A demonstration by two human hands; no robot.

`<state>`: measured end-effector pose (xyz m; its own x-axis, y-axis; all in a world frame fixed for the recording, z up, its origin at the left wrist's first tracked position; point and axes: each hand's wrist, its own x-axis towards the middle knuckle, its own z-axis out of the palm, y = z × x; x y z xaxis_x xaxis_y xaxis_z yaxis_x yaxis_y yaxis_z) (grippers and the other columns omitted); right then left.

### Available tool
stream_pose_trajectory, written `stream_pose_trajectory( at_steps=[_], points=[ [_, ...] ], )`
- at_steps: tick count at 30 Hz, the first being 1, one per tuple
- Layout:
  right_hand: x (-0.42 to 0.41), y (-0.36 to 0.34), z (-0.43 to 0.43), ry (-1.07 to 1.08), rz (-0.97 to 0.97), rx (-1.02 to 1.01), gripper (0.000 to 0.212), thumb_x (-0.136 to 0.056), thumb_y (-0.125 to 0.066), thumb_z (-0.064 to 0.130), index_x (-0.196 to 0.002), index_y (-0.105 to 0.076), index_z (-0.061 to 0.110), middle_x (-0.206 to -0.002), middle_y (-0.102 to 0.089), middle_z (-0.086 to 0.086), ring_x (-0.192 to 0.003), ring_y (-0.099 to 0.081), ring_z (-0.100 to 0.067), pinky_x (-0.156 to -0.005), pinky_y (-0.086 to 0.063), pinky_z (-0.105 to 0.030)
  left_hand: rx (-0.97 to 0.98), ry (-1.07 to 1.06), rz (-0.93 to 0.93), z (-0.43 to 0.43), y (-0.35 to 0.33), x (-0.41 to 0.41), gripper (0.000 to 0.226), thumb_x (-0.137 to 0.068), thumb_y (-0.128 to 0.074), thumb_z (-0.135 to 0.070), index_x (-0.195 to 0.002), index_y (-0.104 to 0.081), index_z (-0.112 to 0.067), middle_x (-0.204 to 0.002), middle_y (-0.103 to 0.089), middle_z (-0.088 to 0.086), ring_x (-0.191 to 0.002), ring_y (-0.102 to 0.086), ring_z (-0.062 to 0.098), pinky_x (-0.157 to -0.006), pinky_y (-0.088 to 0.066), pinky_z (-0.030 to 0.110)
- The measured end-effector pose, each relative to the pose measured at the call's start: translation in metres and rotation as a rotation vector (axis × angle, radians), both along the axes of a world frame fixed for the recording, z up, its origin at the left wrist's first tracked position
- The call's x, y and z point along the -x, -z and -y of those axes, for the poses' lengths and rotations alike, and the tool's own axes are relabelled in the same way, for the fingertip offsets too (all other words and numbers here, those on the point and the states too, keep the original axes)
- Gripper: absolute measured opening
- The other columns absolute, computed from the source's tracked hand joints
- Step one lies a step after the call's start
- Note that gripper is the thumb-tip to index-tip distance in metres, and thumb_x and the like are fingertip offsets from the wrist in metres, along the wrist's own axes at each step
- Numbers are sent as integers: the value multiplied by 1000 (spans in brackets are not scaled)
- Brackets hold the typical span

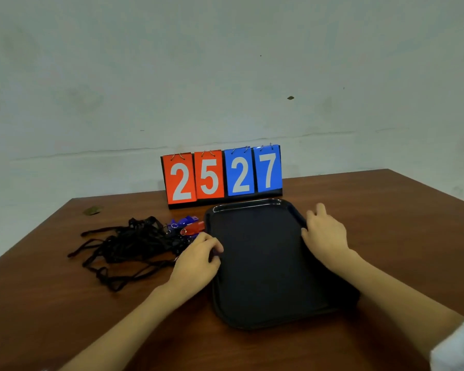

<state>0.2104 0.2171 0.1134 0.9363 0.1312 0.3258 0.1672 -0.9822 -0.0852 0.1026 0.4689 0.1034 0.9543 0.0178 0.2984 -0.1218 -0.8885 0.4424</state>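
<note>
I start from the black tray [263,263], which lies flat on the tabletop [386,210] in the lower middle of the frame. Its long axis runs from the bottom of the frame up toward the middle, leaning a little left at the far end. The far short edge sits just in front of the scoreboard [223,175], which reads 25 on orange cards and 27 on blue.

I have a hand on each long side. The left hand [196,259] is on the left rim about halfway along, its fingers curled over the edge and gripping it. The right hand [324,234] is on the right rim, further up the frame. Its thumb is hooked inside the rim, its fingers are draped over the outer side, and one finger sticks up free. So the two grips are staggered along the tray rather than square across it.

What matters next, as I judge it, lies left of the tray. A red whistle [194,228] sits just beside the far left rim, and I cannot tell whether it touches. A blue whistle [184,220] lies just past it, and a tangle of black lanyards [129,245] spreads toward the left of the frame. The left hand is plainly the nearer one, with the red whistle just above its knuckles. If the whistles are to go in, I would let go with the left and leave the right steadying the tray.
</note>
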Motion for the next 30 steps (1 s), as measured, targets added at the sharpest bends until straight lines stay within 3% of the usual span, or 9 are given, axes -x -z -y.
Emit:
stream_pose_trajectory(
  at_steps=[3,6,11,14,17,19,21,25,30],
  points=[
    [14,-3,-39,-120,-1,-46,30,-91,-53,25,-117,-51,12,-122,-43,-7,-88,-56,-20,-64,-48,-28,127,-34,121,-19,-7,4,14,-90,-57,-15,-99,-61,-24,-101,-52,-14,-85,-52,-1,-76,-43,12],
    [34,-6,-91,-312,-117,-272,20,-89,-56,28,-106,-59,17,-109,-50,0,-90,-58,-15,-76,-52,-30,122,-104,180,-50,-5,10,19,-89,-56,-7,-96,-63,-22,-95,-52,-15,-84,-51,0,-82,-44,17],
    [58,-2,-157,-457,-160,-430,11,-87,-58,24,-97,-63,22,-92,-49,9,-78,-51,-3,-65,-38,-14,-159,-103,243,-77,22,11,18,-89,-51,-30,-100,-65,-27,-91,-55,-13,-88,-53,7,-75,-36,25],
    [60,-1,-160,-541,-198,-424,15,-87,-56,18,-100,-63,24,-93,-48,12,-74,-47,2,-67,-37,-11,-263,-151,281,-68,27,3,31,-80,-44,-48,-87,-66,-27,-81,-54,-9,-75,-54,11,-66,-38,26],
    [61,-3,-154,-569,-273,-380,22,-88,-56,21,-108,-59,31,-97,-45,16,-81,-48,5,-71,-42,-12,-338,-165,312,-63,33,0,22,-67,-70,-44,-73,-67,-23,-75,-50,-6,-69,-53,14,-61,-40,27],
    [63,-5,-153,-552,-275,-353,27,-88,-58,27,-114,-55,33,-101,-45,17,-83,-48,4,-75,-44,-13,-251,-157,351,-64,33,1,23,-66,-78,-36,-78,-68,-20,-78,-51,-4,-72,-52,15,-62,-39,27],
    [65,-12,-155,-521,-297,-401,31,-86,-60,37,-116,-54,32,-101,-48,16,-83,-50,2,-74,-44,-14,-150,-158,434,-63,27,3,23,-75,-72,-34,-90,-68,-16,-84,-53,-2,-78,-53,15,-66,-38,26],
    [74,-24,-160,-511,-490,-736,26,-83,-64,38,-106,-64,26,-97,-63,14,-89,-58,0,-81,-47,-18,-20,-123,502,-56,11,12,35,-87,-51,-39,-109,-64,-14,-95,-65,-3,-86,-57,11,-75,-40,25],
    [88,-33,-160,-538,-713,-1155,20,-81,-67,28,-98,-70,18,-90,-71,1,-82,-65,-8,-71,-49,-20,127,14,463,-54,-1,22,40,-84,-66,-19,-123,-57,-20,-110,-63,-9,-102,-51,-4,-89,-41,10]
  ],
)
